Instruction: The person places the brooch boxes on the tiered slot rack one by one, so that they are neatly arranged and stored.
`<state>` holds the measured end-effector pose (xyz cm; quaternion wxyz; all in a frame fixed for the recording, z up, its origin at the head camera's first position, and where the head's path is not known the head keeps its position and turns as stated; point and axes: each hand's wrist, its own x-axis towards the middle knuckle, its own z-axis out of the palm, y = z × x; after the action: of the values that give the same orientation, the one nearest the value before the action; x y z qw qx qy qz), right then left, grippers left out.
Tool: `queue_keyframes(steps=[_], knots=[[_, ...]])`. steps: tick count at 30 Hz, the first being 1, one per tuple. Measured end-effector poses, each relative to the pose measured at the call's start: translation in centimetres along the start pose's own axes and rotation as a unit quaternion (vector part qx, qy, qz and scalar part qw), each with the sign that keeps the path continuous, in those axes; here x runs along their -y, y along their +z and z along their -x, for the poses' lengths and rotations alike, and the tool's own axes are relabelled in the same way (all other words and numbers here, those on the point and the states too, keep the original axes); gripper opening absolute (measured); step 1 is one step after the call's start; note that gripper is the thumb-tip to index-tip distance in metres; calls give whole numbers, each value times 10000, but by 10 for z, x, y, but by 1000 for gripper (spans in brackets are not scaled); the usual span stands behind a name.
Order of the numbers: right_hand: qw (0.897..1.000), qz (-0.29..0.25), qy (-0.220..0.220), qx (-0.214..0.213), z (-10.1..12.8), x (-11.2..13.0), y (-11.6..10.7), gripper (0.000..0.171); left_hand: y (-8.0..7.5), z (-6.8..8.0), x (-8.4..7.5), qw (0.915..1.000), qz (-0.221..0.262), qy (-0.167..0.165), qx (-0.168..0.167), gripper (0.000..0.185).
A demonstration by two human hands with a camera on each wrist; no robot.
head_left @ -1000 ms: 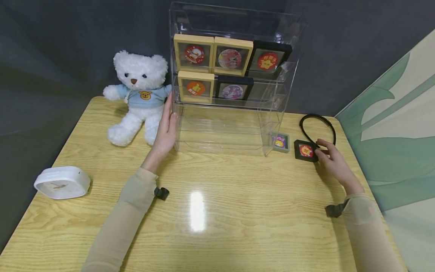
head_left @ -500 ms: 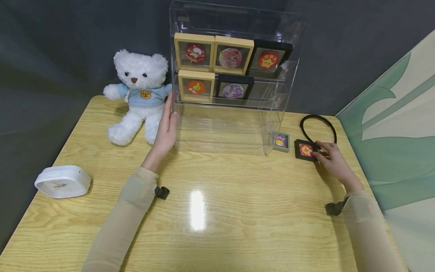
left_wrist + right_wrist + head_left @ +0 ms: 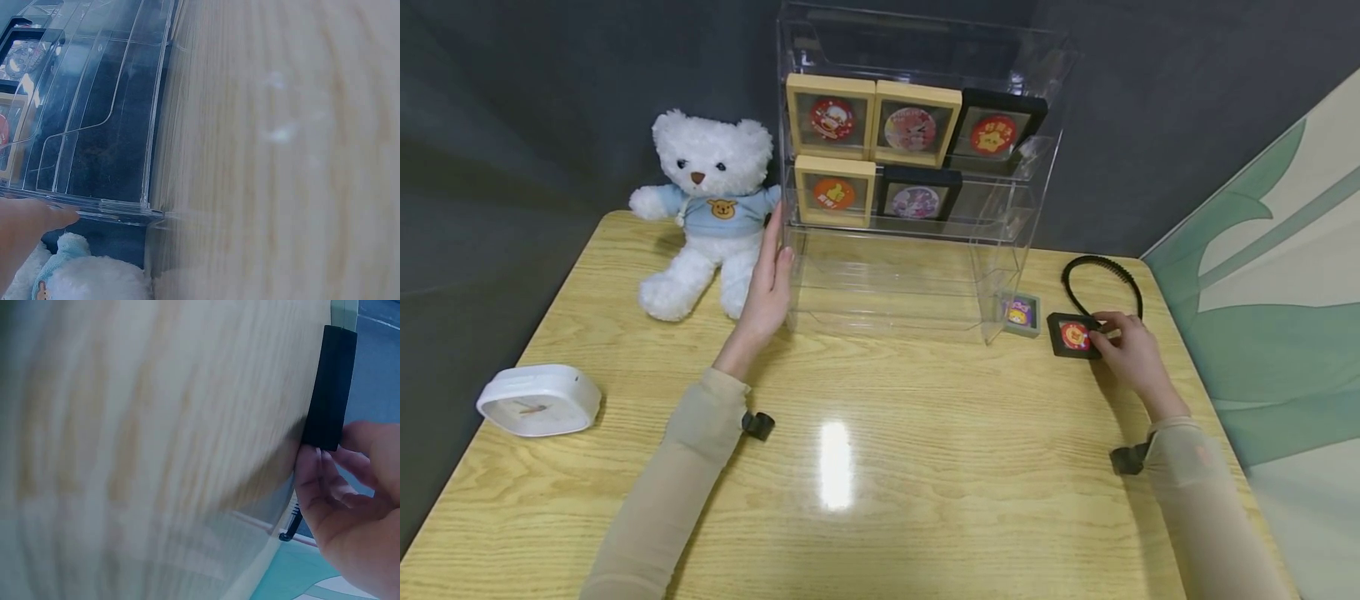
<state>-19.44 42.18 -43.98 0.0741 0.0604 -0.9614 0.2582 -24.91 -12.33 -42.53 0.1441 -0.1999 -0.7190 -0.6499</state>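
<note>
My right hand (image 3: 1138, 360) pinches the right edge of a small black frame (image 3: 1066, 340) with a red round badge in it, at the right of the table. In the right wrist view, thumb and fingers grip one end of this black frame (image 3: 331, 387), seen edge-on, low over the wood. My left hand (image 3: 766, 293) lies with straight fingers against the left side of a clear acrylic display rack (image 3: 887, 321). Two tan frames (image 3: 833, 79) and a black frame (image 3: 1004, 102) stand on its upper tier. Below them are a tan frame (image 3: 835, 169) and a black frame (image 3: 919, 177).
A small grey-green frame (image 3: 1021, 327) lies by the rack's right foot. Behind the right hand rests a black toothed headband (image 3: 1101, 260). A white teddy bear (image 3: 707, 150) in a blue top sits left of the rack, and a white clock (image 3: 541, 400) stands at far left.
My right hand has shifted slightly left, and the black frame it pinches has tilted and moved slightly. The left hand stays at the rack's side.
</note>
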Motion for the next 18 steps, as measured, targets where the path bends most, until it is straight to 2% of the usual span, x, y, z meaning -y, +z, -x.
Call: queue_keyframes(steps=[7, 18], knots=[[9997, -129, 170, 88, 4, 7, -2, 33, 0, 0, -2, 10000, -45, 33, 16, 59], [9983, -431, 271, -292, 10, 15, -2, 36, 0, 1, -4, 10000, -37, 73, 35, 59]])
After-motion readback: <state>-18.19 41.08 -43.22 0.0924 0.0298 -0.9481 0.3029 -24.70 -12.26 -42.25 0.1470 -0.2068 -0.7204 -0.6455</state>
